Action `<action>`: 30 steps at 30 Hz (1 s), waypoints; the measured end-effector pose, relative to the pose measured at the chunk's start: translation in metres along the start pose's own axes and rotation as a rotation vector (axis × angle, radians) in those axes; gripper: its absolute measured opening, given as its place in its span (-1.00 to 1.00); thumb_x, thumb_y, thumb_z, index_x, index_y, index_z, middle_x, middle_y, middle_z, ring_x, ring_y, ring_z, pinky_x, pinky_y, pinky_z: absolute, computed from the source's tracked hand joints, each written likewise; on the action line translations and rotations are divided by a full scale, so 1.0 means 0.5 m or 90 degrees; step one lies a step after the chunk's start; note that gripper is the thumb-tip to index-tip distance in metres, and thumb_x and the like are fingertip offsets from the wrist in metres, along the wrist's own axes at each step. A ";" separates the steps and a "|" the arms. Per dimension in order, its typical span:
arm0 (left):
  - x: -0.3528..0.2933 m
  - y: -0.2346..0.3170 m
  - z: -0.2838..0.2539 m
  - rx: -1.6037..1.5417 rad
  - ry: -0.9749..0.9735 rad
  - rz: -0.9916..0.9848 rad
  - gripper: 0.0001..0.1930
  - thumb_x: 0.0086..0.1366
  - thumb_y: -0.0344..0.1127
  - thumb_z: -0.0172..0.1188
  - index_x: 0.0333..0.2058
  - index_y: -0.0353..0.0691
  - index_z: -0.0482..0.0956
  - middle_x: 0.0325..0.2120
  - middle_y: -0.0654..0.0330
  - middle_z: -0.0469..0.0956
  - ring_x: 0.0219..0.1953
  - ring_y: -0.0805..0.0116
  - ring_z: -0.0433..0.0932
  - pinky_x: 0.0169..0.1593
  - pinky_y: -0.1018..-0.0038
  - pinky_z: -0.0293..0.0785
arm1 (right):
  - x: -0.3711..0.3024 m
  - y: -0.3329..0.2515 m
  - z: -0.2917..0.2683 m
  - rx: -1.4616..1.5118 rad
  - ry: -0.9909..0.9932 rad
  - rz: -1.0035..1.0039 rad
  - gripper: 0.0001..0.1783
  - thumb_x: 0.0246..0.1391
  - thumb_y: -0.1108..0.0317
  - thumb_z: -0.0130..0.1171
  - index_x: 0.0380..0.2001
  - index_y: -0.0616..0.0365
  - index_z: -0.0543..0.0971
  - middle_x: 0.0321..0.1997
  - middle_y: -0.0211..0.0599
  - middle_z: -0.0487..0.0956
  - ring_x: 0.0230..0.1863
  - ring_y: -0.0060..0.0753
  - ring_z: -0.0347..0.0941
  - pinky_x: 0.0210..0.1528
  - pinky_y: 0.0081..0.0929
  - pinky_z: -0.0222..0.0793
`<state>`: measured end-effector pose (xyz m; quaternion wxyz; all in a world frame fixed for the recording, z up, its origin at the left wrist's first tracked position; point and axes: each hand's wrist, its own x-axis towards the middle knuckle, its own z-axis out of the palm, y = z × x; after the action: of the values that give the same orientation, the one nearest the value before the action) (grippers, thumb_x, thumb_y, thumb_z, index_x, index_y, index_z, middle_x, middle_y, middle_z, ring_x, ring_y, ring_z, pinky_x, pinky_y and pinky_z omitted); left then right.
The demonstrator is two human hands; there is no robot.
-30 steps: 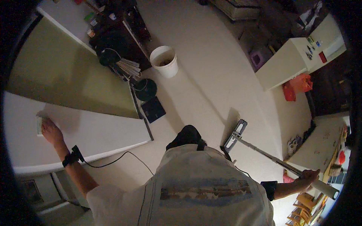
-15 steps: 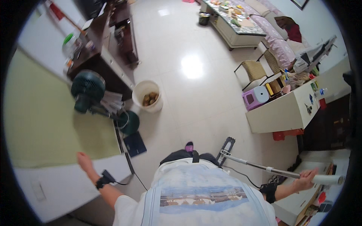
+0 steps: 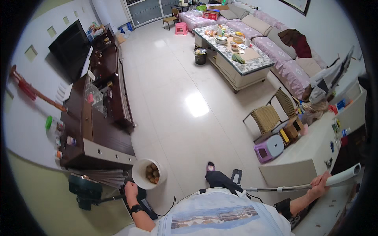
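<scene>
My right hand [image 3: 319,185], at the right, is wrapped round the pole of a flat mop [image 3: 344,176], just where the pale thick grip begins. The metal pole runs left across my front to the dark mop head [image 3: 236,176] on the floor by my foot. On the left, my left hand [image 3: 131,190] is curled closed, with nothing visible in it. It sits just below a white bucket [image 3: 136,174] that has several round brown things [image 3: 152,173] at the bottom. Beside this hand leans a dark green standing fan [image 3: 87,190].
A dark wooden TV cabinet [image 3: 92,135] lines the left wall. Ahead on the right stand a coffee table [image 3: 256,65] covered with food and dishes, and a long sofa [image 3: 271,51]. A woven chair [image 3: 265,118], a purple stool [image 3: 269,148] and a white counter [image 3: 287,171] are on the near right.
My view has tilted up, showing more of the room. My left hand has moved right, closer to the bucket. One foot has stepped forward; the right hand still holds the mop.
</scene>
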<state>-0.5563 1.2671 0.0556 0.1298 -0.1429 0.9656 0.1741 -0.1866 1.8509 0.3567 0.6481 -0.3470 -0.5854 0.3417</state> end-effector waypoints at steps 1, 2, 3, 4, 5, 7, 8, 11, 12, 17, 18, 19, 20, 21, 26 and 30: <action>0.030 0.008 0.016 0.004 -0.014 0.029 -0.83 0.07 -0.32 0.05 -0.46 -0.35 0.42 -0.52 -0.05 0.50 -0.43 0.03 0.50 -0.34 0.23 0.42 | 0.033 0.022 0.076 0.015 -0.008 0.029 -0.63 0.15 0.30 -0.03 -0.73 0.01 0.24 -0.89 -0.59 0.09 -0.92 -0.73 -0.10 -0.88 -0.68 -0.17; 0.052 0.017 0.035 -0.244 -0.125 -0.137 -0.85 0.11 -0.34 0.02 -0.46 -0.33 0.40 -0.63 0.04 0.47 -0.64 0.20 0.48 -0.58 0.35 0.41 | 0.069 0.042 0.159 0.034 -0.015 0.058 -0.63 0.15 0.30 -0.03 -0.73 0.01 0.24 -0.89 -0.59 0.11 -0.92 -0.73 -0.09 -0.88 -0.68 -0.16; 0.065 0.022 0.053 -0.371 -0.170 -0.219 -0.87 0.14 -0.35 0.00 -0.46 -0.30 0.37 -0.71 0.13 0.41 -0.76 0.35 0.40 -0.71 0.48 0.32 | 0.098 0.058 0.236 0.040 -0.014 0.084 -0.64 0.15 0.28 -0.02 -0.72 0.02 0.25 -0.88 -0.57 0.12 -0.92 -0.71 -0.07 -0.87 -0.69 -0.12; 0.071 0.024 0.068 -0.369 -0.189 -0.265 -0.88 0.12 -0.38 -0.01 -0.51 -0.31 0.37 -0.75 0.14 0.39 -0.78 0.32 0.40 -0.71 0.47 0.32 | 0.126 0.072 0.316 0.031 -0.034 0.086 -0.64 0.14 0.28 -0.02 -0.72 0.02 0.25 -0.88 -0.57 0.12 -0.91 -0.71 -0.07 -0.86 -0.69 -0.11; 0.066 0.024 0.083 -0.488 -0.185 -0.307 -0.87 0.09 -0.42 -0.04 -0.56 -0.36 0.39 -0.77 0.11 0.40 -0.77 0.27 0.42 -0.70 0.42 0.33 | 0.156 0.084 0.397 0.035 -0.061 0.088 -0.64 0.14 0.27 -0.01 -0.72 0.02 0.25 -0.88 -0.56 0.12 -0.91 -0.71 -0.06 -0.86 -0.68 -0.09; 0.059 0.031 0.109 -0.389 -0.232 -0.428 -0.86 0.04 -0.44 -0.01 -0.55 -0.43 0.41 -0.71 -0.02 0.44 -0.74 0.17 0.45 -0.63 0.26 0.46 | 0.206 0.114 0.557 0.043 -0.129 0.093 -0.63 0.14 0.26 -0.01 -0.72 0.03 0.24 -0.87 -0.56 0.11 -0.91 -0.70 -0.05 -0.84 -0.67 -0.06; 0.060 0.041 0.121 -0.446 -0.206 -0.564 -0.84 0.02 -0.43 0.02 -0.53 -0.48 0.44 -0.69 -0.05 0.47 -0.72 0.14 0.46 -0.63 0.28 0.45 | 0.224 0.130 0.634 0.053 -0.145 0.121 -0.62 0.14 0.26 -0.03 -0.73 0.03 0.23 -0.88 -0.56 0.09 -0.90 -0.70 -0.07 -0.83 -0.67 -0.06; 0.094 0.087 0.140 -0.387 -0.201 -0.548 -0.82 0.01 -0.38 0.06 -0.51 -0.44 0.48 -0.67 -0.06 0.48 -0.66 0.14 0.48 -0.54 0.30 0.45 | 0.247 0.196 0.863 0.058 -0.218 0.119 -0.62 0.13 0.26 -0.03 -0.73 0.03 0.21 -0.86 -0.55 0.06 -0.88 -0.69 -0.10 -0.79 -0.68 -0.04; 0.133 0.115 0.148 -0.357 -0.205 -0.506 -0.81 0.01 -0.38 0.05 -0.53 -0.46 0.47 -0.68 -0.07 0.48 -0.66 0.13 0.49 -0.54 0.29 0.45 | 0.249 0.219 0.943 0.064 -0.232 0.124 -0.62 0.13 0.26 -0.04 -0.73 0.03 0.21 -0.86 -0.55 0.07 -0.87 -0.69 -0.09 -0.78 -0.67 -0.03; 0.472 0.287 0.142 -0.153 -0.281 -0.222 -0.75 0.02 -0.40 -0.01 -0.64 -0.55 0.42 -0.71 -0.07 0.48 -0.66 0.09 0.51 -0.55 0.25 0.43 | 0.293 0.286 1.363 0.098 -0.288 0.130 -0.68 0.09 0.29 -0.01 -0.69 0.06 0.24 -0.84 -0.51 0.11 -0.86 -0.67 -0.04 -0.76 -0.66 -0.01; 0.564 0.333 0.139 -0.447 -0.257 -0.333 -0.74 0.03 -0.39 -0.02 -0.71 -0.48 0.44 -0.71 -0.03 0.49 -0.67 0.16 0.50 -0.55 0.30 0.43 | 0.311 0.289 1.442 0.109 -0.323 0.096 -0.70 0.08 0.29 0.00 -0.68 0.06 0.25 -0.84 -0.51 0.12 -0.86 -0.67 -0.03 -0.75 -0.66 -0.01; 0.693 0.394 0.136 -0.321 -0.276 -0.307 -0.75 0.05 -0.38 -0.05 -0.66 -0.45 0.46 -0.72 -0.03 0.48 -0.69 0.16 0.49 -0.59 0.31 0.41 | 0.329 0.288 1.517 0.127 -0.303 0.105 -0.71 0.08 0.30 0.01 -0.67 0.08 0.26 -0.83 -0.50 0.14 -0.86 -0.66 -0.01 -0.75 -0.66 0.01; 0.812 0.459 0.123 -0.321 -0.255 -0.307 -0.76 0.07 -0.38 -0.07 -0.65 -0.41 0.44 -0.76 0.01 0.45 -0.74 0.18 0.44 -0.65 0.33 0.36 | 0.343 0.286 1.588 0.139 -0.285 0.099 -0.72 0.07 0.31 0.01 -0.67 0.10 0.27 -0.82 -0.48 0.15 -0.86 -0.66 0.00 -0.75 -0.66 0.02; 0.924 0.524 0.096 -0.381 -0.246 -0.319 -0.81 0.11 -0.34 -0.04 -0.59 -0.34 0.38 -0.79 0.09 0.40 -0.79 0.25 0.37 -0.72 0.38 0.30 | 0.351 0.285 1.653 0.139 -0.271 0.081 -0.72 0.07 0.32 0.01 -0.66 0.12 0.29 -0.82 -0.47 0.16 -0.86 -0.65 0.02 -0.75 -0.66 0.03; 1.421 0.859 -0.054 -0.478 -0.122 -0.160 -0.87 0.23 -0.26 0.01 -0.41 -0.17 0.35 -0.69 0.25 0.40 -0.71 0.52 0.37 -0.70 0.63 0.24 | 0.370 0.328 1.955 0.173 -0.220 0.073 -0.68 0.09 0.30 -0.02 -0.70 0.12 0.24 -0.81 -0.46 0.15 -0.87 -0.66 -0.02 -0.76 -0.64 0.00; 1.708 0.997 -0.099 -0.508 -0.035 -0.055 -0.89 0.25 -0.30 -0.04 -0.38 -0.20 0.36 -0.67 0.26 0.41 -0.68 0.54 0.37 -0.66 0.63 0.25 | 0.387 0.429 2.223 0.214 -0.299 0.069 -0.65 0.10 0.27 -0.04 -0.72 0.10 0.21 -0.81 -0.47 0.12 -0.86 -0.68 -0.04 -0.77 -0.63 -0.02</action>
<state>-1.5168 1.4994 -0.0072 0.0973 -0.2175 0.8113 0.5339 -1.2858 2.1830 0.3573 0.5238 -0.1769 -0.6354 0.5391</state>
